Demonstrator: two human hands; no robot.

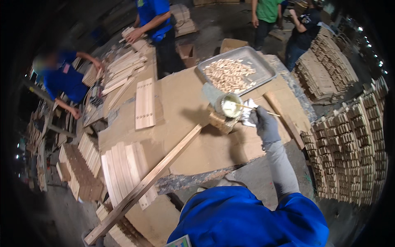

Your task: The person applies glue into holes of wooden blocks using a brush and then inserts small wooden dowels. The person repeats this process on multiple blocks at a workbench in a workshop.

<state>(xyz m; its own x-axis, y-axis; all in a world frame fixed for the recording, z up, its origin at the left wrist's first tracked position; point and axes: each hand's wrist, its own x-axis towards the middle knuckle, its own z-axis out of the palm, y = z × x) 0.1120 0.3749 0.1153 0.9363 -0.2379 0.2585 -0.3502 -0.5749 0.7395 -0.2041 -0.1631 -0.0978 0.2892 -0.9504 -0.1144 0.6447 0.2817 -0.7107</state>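
My right hand point(267, 126), in a grey glove, is closed on a thin wooden stick point(269, 112) over the table's right half. The stick's far end reaches into a cup of whitish paste point(230, 106). That cup rests on a rough wooden block point(221, 122), with a crumpled white rag point(248, 112) between it and my fingers. A long wooden bar point(152, 177) slants from the table's middle to the lower left. At its near end a little of my gloved left hand point(98, 242) shows, closed around the bar; most of it is cut off.
A metal tray point(263, 77) of small wooden dowels stands at the far side of the cardboard-covered table point(177, 99). Drilled boards point(145, 103) and flat slats point(123, 168) lie left. A wooden strip point(284, 119) lies right. Slat stacks point(349, 148) and several people surround the table.
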